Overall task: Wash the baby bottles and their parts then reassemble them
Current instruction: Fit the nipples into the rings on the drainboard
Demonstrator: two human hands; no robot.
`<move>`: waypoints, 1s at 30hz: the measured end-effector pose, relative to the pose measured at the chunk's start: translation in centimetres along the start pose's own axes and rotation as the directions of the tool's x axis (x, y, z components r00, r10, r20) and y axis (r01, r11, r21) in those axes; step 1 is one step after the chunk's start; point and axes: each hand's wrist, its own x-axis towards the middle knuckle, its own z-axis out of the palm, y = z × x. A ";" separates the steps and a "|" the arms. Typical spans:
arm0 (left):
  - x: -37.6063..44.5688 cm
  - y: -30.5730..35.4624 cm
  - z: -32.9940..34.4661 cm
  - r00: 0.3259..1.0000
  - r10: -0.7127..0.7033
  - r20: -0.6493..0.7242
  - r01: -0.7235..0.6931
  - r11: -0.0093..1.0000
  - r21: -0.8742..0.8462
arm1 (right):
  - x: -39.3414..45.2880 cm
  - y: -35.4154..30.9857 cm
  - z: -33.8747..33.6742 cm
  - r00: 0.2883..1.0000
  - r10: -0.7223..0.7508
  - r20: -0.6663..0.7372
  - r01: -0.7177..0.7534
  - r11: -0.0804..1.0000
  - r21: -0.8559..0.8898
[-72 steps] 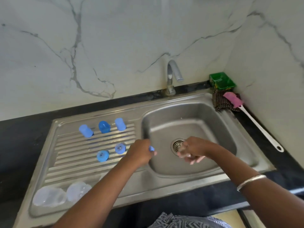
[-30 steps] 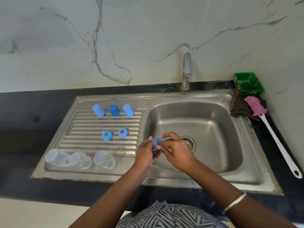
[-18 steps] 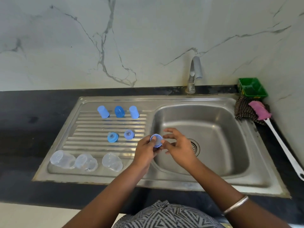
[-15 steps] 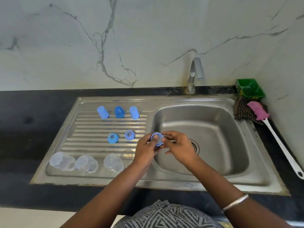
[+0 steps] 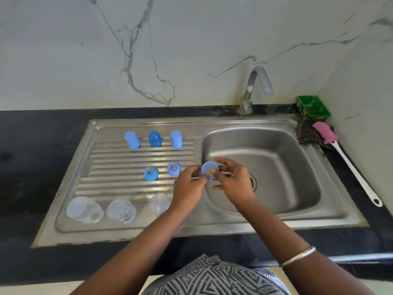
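Raised slightly since earlier, a blue ring [image 5: 210, 169] is being pinched between curled fingers of the left hand [image 5: 189, 188] and right hand [image 5: 232, 183], above the sink [image 5: 276, 211] basin's left edge.

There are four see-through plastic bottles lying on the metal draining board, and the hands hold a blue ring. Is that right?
Not quite. The head view shows three see-through plastic bottles on the metal draining board, not four. Both hands do hold the blue ring.
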 end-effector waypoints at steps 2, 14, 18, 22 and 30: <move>0.0 0.1 -0.6 0.999 0.032 0.004 -0.032 0.999 0.035 | -0.2 0.0 0.5 1.000 -0.001 0.000 0.001 1.000 0.019; -0.3 0.8 -2.7 0.994 0.111 -0.020 -0.109 0.990 0.087 | -0.2 -0.2 2.2 1.000 -0.013 -0.001 0.013 0.996 -0.088; -0.1 1.0 -3.2 0.997 0.074 -0.022 -0.072 0.995 0.072 | -0.4 -0.7 2.4 1.000 0.005 0.031 -0.004 1.000 -0.012; 0.1 1.2 -3.5 0.995 0.097 -0.026 -0.092 0.987 0.132 | -0.6 -1.1 2.5 0.999 -0.032 -0.005 0.032 0.999 -0.023; 0.3 1.5 -3.6 0.996 0.093 0.015 -0.092 0.995 -0.025 | -1.0 -1.6 2.2 0.989 -0.149 -0.019 0.142 0.969 -0.200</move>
